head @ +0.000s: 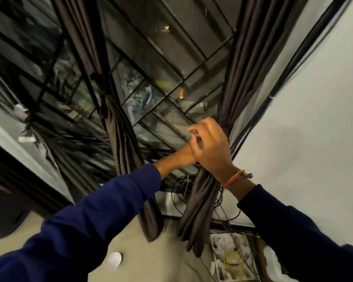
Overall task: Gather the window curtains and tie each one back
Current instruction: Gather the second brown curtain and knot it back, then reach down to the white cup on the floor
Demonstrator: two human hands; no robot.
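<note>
Meanwhile, your right hand [210, 147] curls its fingers at the gathered right curtain [200, 200] beside the wall [304, 119]; your left hand [183, 155], largely hidden behind it, cannot be read. Left curtain [118, 127] hangs tied.

Two dark brown curtains hung gathered at the window: the left curtain [110, 110] already tied (knot at mid-height), the right curtain [204, 200] bunched beside the wall.

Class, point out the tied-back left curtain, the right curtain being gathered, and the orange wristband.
left curtain [110, 110]: head view, cinched folds.
right curtain [200, 202]: head view, hanging folds.
orange wristband [233, 178]: head view, band middle.
</note>
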